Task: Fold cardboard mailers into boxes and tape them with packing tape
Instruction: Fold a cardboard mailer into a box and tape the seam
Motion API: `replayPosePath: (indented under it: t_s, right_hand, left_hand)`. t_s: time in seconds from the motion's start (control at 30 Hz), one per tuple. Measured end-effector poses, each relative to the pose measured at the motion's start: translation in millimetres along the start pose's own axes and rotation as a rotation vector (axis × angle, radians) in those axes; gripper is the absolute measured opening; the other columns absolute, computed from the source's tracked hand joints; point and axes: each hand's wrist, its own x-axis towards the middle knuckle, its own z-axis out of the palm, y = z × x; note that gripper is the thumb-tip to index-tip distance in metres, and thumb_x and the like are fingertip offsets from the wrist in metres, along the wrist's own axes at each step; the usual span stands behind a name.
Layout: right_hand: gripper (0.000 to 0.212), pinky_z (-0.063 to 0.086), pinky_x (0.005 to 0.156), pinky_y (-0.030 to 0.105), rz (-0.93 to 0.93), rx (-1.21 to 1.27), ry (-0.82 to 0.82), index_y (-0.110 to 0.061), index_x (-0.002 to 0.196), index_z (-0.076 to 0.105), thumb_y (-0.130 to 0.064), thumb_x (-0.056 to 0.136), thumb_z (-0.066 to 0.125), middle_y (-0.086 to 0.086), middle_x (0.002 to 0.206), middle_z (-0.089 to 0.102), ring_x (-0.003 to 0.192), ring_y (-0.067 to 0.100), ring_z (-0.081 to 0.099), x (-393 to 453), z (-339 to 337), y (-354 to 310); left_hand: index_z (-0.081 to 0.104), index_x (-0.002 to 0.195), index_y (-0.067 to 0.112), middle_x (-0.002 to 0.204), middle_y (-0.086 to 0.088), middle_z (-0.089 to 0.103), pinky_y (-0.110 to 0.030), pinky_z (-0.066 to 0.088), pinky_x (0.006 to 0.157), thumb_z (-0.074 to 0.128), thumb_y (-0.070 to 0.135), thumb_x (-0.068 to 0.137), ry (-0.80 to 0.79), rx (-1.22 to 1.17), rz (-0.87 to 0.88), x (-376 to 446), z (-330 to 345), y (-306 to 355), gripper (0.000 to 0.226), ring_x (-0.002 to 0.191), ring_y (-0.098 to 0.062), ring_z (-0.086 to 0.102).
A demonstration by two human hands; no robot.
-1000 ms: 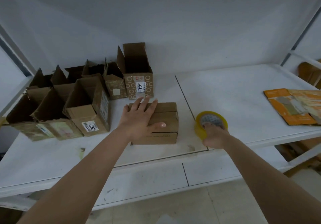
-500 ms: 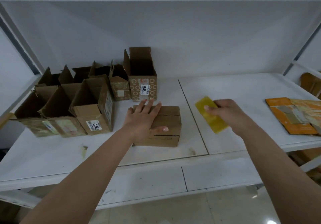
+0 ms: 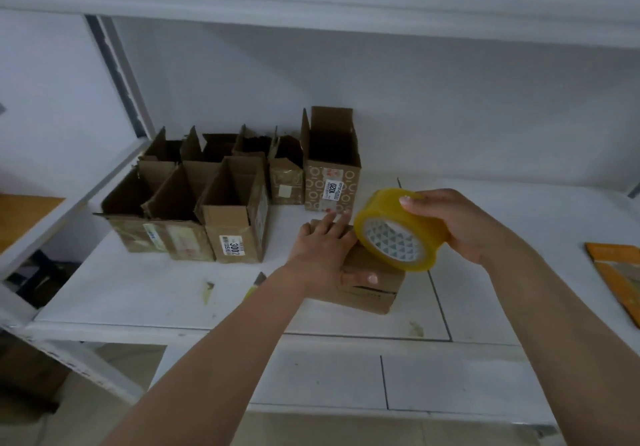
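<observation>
A white shelf point(image 3: 145, 293) set against a pale wall carries the work, with another white shelf edge overhead. Beyond and to the left of the left hand stands a cluster of open cardboard boxes point(image 3: 194, 203), their flaps up; the nearest one bears a label reading 3002 point(image 3: 233, 224), and a taller printed box with a 1020 label point(image 3: 331, 172) stands just beyond the left fingertips. Under the left hand lies the closed cardboard box point(image 3: 370, 283) on the shelf. The left hand point(image 3: 323, 251) rests palm-down on the top of this box with its fingers straight and spread, the thumb lying along the near side. Just right of it and raised above the box, the right hand point(image 3: 453, 224) grips a roll of yellowish packing tape point(image 3: 401, 229), fingers curled over the roll's outer band, the patterned core facing the camera. The two hands sit close together, the roll overlapping the box's right end in view. Far to the right of the right hand, orange flat mailers point(image 3: 620, 279) lie at the shelf's edge.
</observation>
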Motion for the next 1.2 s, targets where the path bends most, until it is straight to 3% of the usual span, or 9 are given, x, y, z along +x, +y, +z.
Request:
replayPosePath:
  t_s: [0.17,0.3,0.5,0.63,0.8,0.9,1.0,1.1,1.2]
  right_hand:
    - [0.063,0.052,0.094,0.048,0.007,-0.076,-0.058,-0.017,0.101,0.075,-0.062,0.056,0.072,0.009,0.096,0.075,0.094,0.030,0.071,5.6,0.1,-3.5]
    - [0.062,0.052,0.094,0.049,0.013,-0.093,-0.080,-0.020,0.102,0.074,-0.061,0.055,0.073,0.007,0.096,0.075,0.094,0.029,0.071,8.8,-0.8,-3.7]
    - [0.053,0.056,0.082,0.038,0.011,-0.110,-0.112,-0.027,0.089,0.077,-0.064,0.052,0.072,0.004,0.092,0.076,0.086,0.023,0.073,14.9,0.4,-3.2]
    - [0.064,0.056,0.075,0.032,0.021,-0.198,-0.137,-0.021,0.093,0.074,-0.069,0.051,0.067,0.002,0.087,0.076,0.082,0.020,0.073,19.2,5.8,-7.8]
    - [0.070,0.053,0.069,0.024,0.028,-0.298,-0.145,-0.018,0.089,0.073,-0.075,0.049,0.061,-0.003,0.079,0.075,0.073,0.013,0.072,25.6,9.4,-18.9]
    - [0.060,0.051,0.082,0.037,0.021,-0.282,-0.130,-0.012,0.095,0.073,-0.064,0.066,0.063,0.008,0.090,0.074,0.090,0.025,0.069,31.9,6.8,-28.8]
    - [0.043,0.044,0.096,0.049,0.049,-0.312,-0.172,0.010,0.109,0.063,-0.027,0.088,0.064,0.030,0.108,0.063,0.101,0.041,0.061,40.1,3.9,-38.3]
    - [0.027,0.048,0.087,0.041,0.076,-0.410,-0.241,-0.001,0.097,0.070,-0.026,0.088,0.065,0.016,0.094,0.068,0.090,0.028,0.063,47.7,7.2,-45.8]
    - [0.032,0.050,0.073,0.033,0.102,-0.563,-0.224,-0.010,0.084,0.071,-0.042,0.083,0.070,0.005,0.079,0.071,0.077,0.021,0.066,53.6,6.1,-50.9]
  left_hand:
    - [0.027,0.151,0.033,0.162,0.003,0.014,-0.057,-0.007,0.115,-0.019,0.097,0.045,0.123,-0.382,0.021,-0.7,-6.9,-0.7,0.132,0.149,-0.018,-0.005]
    - [0.029,0.149,0.038,0.160,0.007,0.018,-0.041,-0.023,0.111,-0.009,0.096,0.058,0.231,-0.809,-0.088,-7.4,-14.5,6.5,0.114,0.144,-0.005,-0.014]
    - [0.061,0.125,0.039,0.124,0.001,0.065,-0.047,0.038,0.109,0.024,0.095,0.060,0.304,-1.376,-0.274,-6.4,-33.5,31.8,0.094,0.121,-0.019,0.056]
    - [0.073,0.101,0.037,0.104,0.001,0.074,-0.045,0.049,0.099,0.055,0.066,0.083,0.378,-1.652,-0.280,-4.9,-39.4,34.5,0.039,0.101,-0.018,0.068]
    - [0.070,0.114,0.027,0.104,-0.003,0.074,-0.034,0.054,0.092,0.048,0.038,0.100,0.478,-1.584,-0.250,-2.4,-30.5,21.8,0.029,0.100,-0.018,0.069]
    - [0.070,0.112,0.028,0.098,0.009,0.073,-0.014,0.051,0.082,0.041,0.033,0.103,0.596,-1.437,-0.251,-3.2,-22.7,12.9,0.030,0.097,-0.002,0.067]
    - [0.071,0.107,0.026,0.101,0.003,0.073,-0.032,0.050,0.094,0.039,0.031,0.104,0.607,-1.335,-0.306,-2.0,-11.2,7.1,0.032,0.102,-0.010,0.065]
    - [0.071,0.109,0.012,0.104,-0.005,0.072,-0.039,0.049,0.097,0.039,0.031,0.104,0.629,-1.260,-0.329,3.4,-0.7,1.2,0.037,0.103,-0.017,0.064]
    - [0.069,0.116,0.009,0.103,0.002,0.073,-0.015,0.048,0.091,0.040,0.033,0.104,0.645,-1.301,-0.345,4.2,4.7,-5.4,0.039,0.098,0.002,0.064]
